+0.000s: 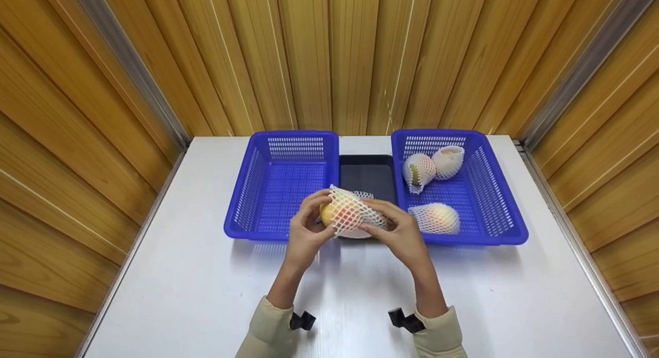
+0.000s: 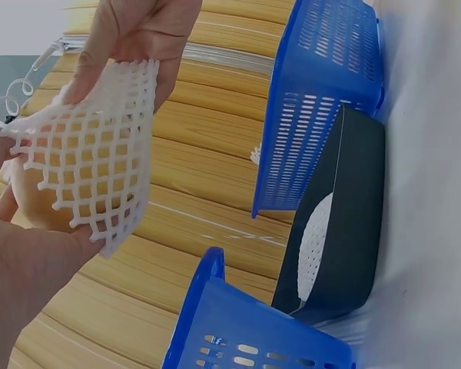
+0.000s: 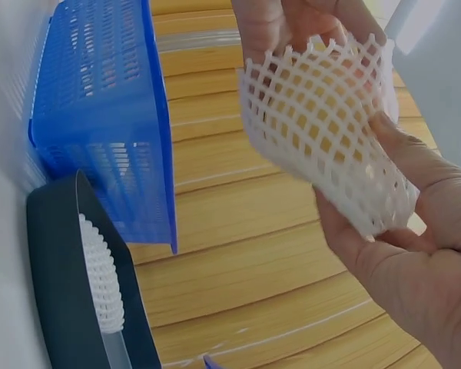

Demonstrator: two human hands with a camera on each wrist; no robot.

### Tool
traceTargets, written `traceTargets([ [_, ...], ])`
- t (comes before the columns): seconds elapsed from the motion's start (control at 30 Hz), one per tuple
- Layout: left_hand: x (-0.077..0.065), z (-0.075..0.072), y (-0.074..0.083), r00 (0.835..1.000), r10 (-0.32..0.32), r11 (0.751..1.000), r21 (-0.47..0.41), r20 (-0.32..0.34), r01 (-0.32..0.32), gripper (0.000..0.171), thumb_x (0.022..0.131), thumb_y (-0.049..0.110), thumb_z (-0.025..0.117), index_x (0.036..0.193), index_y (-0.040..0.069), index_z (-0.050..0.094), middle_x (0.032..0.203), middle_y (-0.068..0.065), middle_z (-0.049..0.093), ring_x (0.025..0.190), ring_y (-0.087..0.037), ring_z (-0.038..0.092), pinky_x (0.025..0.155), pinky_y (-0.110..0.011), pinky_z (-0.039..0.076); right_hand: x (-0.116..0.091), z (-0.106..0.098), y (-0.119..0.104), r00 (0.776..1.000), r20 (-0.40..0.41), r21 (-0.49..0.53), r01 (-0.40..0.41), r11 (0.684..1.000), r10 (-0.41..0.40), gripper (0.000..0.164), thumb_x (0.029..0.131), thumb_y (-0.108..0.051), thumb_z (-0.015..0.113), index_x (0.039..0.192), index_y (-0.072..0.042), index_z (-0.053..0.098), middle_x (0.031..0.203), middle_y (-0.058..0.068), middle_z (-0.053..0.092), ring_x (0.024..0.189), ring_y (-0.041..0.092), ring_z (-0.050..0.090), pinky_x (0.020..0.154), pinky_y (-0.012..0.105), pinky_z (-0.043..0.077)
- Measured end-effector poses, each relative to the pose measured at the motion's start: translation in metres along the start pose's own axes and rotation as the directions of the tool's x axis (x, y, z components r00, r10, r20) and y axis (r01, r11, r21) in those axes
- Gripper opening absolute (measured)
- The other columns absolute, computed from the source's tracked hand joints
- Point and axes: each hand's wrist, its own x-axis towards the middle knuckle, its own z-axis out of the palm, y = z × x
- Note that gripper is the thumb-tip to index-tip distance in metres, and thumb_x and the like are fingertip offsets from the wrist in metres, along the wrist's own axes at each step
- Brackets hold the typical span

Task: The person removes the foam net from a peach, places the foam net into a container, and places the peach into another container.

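In the head view, the left hand [image 1: 304, 239] is partly closed, gripping the rim of a foam net [image 1: 348, 215], and the right hand [image 1: 402, 236] grips its other end; the yellow fruit [image 1: 325, 215] sits inside the net, between both hands. In the left wrist view, a black tray [image 2: 357, 219] containing white netting [image 2: 313, 247] stands below the left hand. In the right wrist view, a blue basket [image 3: 100, 115] stands lower than the right hand, whose thumb and fingers curl round the net.

Back wall [image 1: 304, 64] was wood-look planking, vertical seams. Left wall [image 1: 62, 167] and right wall [image 1: 612, 157] matched, yellow-brown grain. Grey metal posts [image 1: 135, 69] ran up both rear corners. White table [image 1: 170, 275] sat between, its glossy surface catching soft light.
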Motion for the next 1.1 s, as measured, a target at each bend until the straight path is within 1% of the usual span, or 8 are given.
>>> traceTargets([
  [0.17,0.001,-0.003,0.003,1.0,0.004,1.0,-0.01,0.017,-0.004,0.045,0.086,-0.006,0.075,0.128,-0.007,0.058,0.146,-0.021,0.048,0.134,-0.039,0.05,0.102,-0.043,0.053,0.0,-0.005,0.002,0.996,-0.062,0.039,-0.054,0.998,0.056,0.028,0.083,-0.003,0.081,0.11,-0.01,0.079,0.11,0.005,0.075,0.091,0.015,0.07,0.074,0.021,0.058],
  [0.33,0.002,-0.006,0.006,1.0,-0.017,1.0,-0.006,0.009,0.017,0.045,0.086,-0.003,0.077,0.127,-0.005,0.059,0.145,-0.02,0.049,0.132,-0.037,0.052,0.101,-0.045,0.054,0.0,-0.009,0.005,0.989,-0.097,0.011,-0.113,0.993,0.114,0.025,0.086,-0.005,0.08,0.111,-0.008,0.078,0.102,0.008,0.075,0.08,0.012,0.065,0.065,0.02,0.054],
  [0.43,0.002,-0.008,0.007,1.0,-0.013,1.0,-0.004,0.008,0.013,0.044,0.086,-0.005,0.076,0.126,-0.006,0.059,0.145,-0.021,0.049,0.132,-0.037,0.052,0.102,-0.046,0.053,-0.001,-0.013,0.008,0.982,-0.116,-0.034,-0.153,0.988,0.148,0.023,0.088,-0.01,0.079,0.111,-0.011,0.078,0.1,0.007,0.076,0.079,0.011,0.065,0.064,0.019,0.054],
  [0.57,0.003,-0.014,0.008,1.0,0.018,0.999,0.028,0.007,-0.018,0.044,0.086,-0.006,0.076,0.126,-0.006,0.059,0.144,-0.022,0.049,0.133,-0.036,0.051,0.107,-0.047,0.049,0.0,-0.017,0.011,0.972,-0.151,-0.052,-0.192,0.98,0.182,0.023,0.09,-0.013,0.078,0.113,-0.01,0.077,0.104,0.009,0.076,0.086,0.012,0.07,0.071,0.021,0.057],
  [0.73,0.005,-0.024,0.01,0.999,0.044,0.996,0.076,0.003,-0.045,0.044,0.085,-0.009,0.076,0.126,-0.006,0.06,0.144,-0.023,0.049,0.133,-0.035,0.051,0.107,-0.046,0.049,0.004,-0.023,0.017,0.948,-0.241,-0.044,-0.227,0.973,0.21,0.031,0.096,-0.013,0.072,0.126,-0.008,0.071,0.119,0.012,0.072,0.099,0.013,0.069,0.083,0.02,0.056],
  [0.87,0.007,-0.033,0.013,0.999,0.034,0.993,0.113,0.01,-0.035,0.044,0.085,-0.008,0.076,0.126,-0.004,0.06,0.144,-0.021,0.049,0.131,-0.034,0.053,0.104,-0.045,0.051,0.004,-0.026,0.025,0.931,-0.289,-0.039,-0.244,0.969,0.223,0.035,0.099,-0.012,0.066,0.134,-0.009,0.065,0.129,0.011,0.068,0.11,0.017,0.065,0.091,0.023,0.054],
  [0.97,0.007,-0.039,0.014,1.0,0.02,0.988,0.152,0.018,-0.023,0.043,0.085,-0.008,0.076,0.125,-0.002,0.062,0.143,-0.019,0.05,0.129,-0.034,0.055,0.1,-0.043,0.054,0.002,-0.027,0.031,0.932,-0.297,-0.051,-0.234,0.971,0.209,0.04,0.101,-0.012,0.063,0.141,-0.009,0.058,0.137,0.011,0.062,0.122,0.02,0.058,0.103,0.031,0.047],
  [1.1,0.006,-0.046,0.016,1.0,-0.001,0.98,0.201,0.017,-0.002,0.043,0.085,-0.007,0.077,0.125,-0.001,0.063,0.142,-0.016,0.052,0.126,-0.033,0.057,0.098,-0.041,0.056,0.001,-0.027,0.039,0.931,-0.312,-0.034,-0.209,0.977,0.188,0.05,0.102,-0.007,0.058,0.15,-0.006,0.044,0.143,0.016,0.056,0.131,0.023,0.052,0.109,0.038,0.041],
])
